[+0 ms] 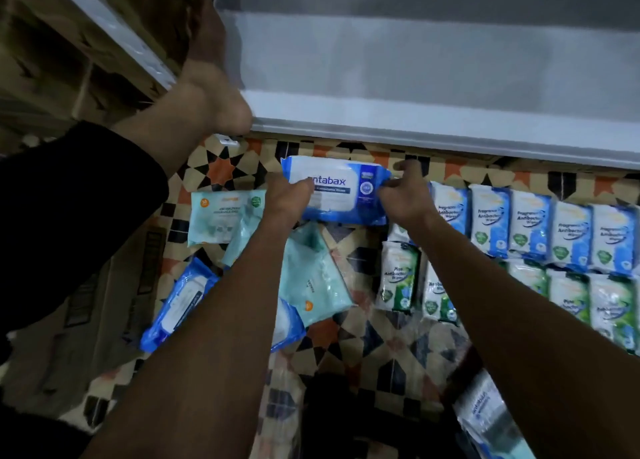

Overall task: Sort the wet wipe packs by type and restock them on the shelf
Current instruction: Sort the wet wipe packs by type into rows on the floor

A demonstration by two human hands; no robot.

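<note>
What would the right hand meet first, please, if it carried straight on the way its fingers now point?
Probably the front edge of the white shelf: the right hand, gripping the blue Antabax pack, points up towards it. Depth is unclear, so it might pass underneath.

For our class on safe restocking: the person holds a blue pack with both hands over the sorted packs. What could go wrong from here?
1. Both hands, left and right, pinch only the ends of the blue pack; it could slip.
2. A drop might knock the neat blue row or green row out of order.
3. Loose teal packs on the tiled floor could be stepped on.
</note>
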